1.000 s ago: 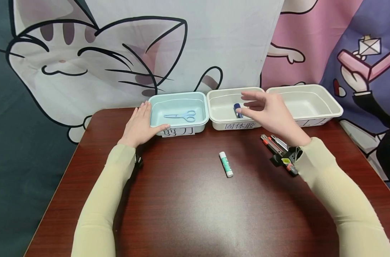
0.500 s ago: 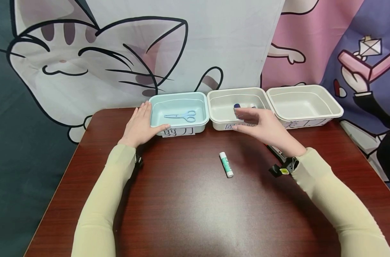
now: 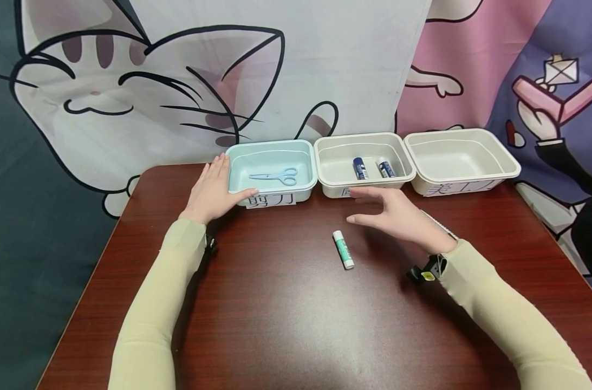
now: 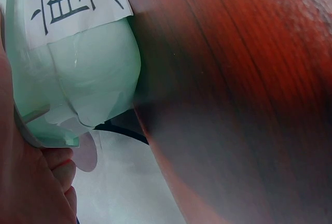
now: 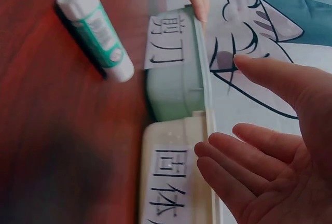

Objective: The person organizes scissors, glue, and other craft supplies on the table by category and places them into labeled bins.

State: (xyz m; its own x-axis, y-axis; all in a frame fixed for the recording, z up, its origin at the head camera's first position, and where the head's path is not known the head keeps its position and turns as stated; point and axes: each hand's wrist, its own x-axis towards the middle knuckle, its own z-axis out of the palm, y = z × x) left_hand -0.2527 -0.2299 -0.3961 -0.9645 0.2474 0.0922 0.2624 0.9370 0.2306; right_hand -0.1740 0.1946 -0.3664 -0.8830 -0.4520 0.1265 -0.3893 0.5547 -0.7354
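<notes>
My left hand [image 3: 212, 188] rests on the left end of a light blue plastic bin [image 3: 308, 187], fingers extended along its side and thumb at the front rim. Inside lie blue scissors [image 3: 276, 176]. My right hand [image 3: 393, 214] hovers before the middle cream bin [image 3: 334, 187], thumb and fingers apart, holding nothing; the right wrist view shows its bare palm. A green-and-white glue stick [image 3: 343, 250] lies on the table, left of and nearer than that hand. Two blue glue sticks [image 3: 360, 168] lie in the middle bin, whose label is partly hidden by the fingers.
A second cream bin [image 3: 424, 187] stands at the right of the row, with a paper label in front. Under my right forearm, the utility knives are almost wholly covered. Printed cloth [image 3: 364, 65] hangs behind the brown table [image 3: 276, 303].
My right hand has moved from over the middle bin toward me, down in front of it. Both blue glue sticks now show in that bin. The left hand stays put.
</notes>
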